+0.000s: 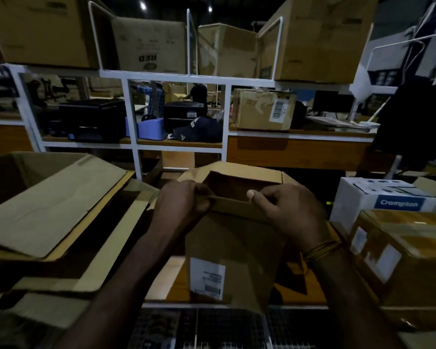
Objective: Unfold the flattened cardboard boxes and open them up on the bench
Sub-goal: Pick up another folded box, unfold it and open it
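Brown box (234,238), white label (207,278); white-blue carton (378,197); navy cap (199,132).

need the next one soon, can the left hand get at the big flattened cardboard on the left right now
Probably not yet: the left hand grips the small box's rim. The flattened cardboard lies uncovered beside it, so once freed, likely yes.

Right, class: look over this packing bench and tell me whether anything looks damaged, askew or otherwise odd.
One oddity: the box on the upper shelf has its "RED" print upside down, so it stands inverted. The small box gripped by the left hand and right hand looks intact.
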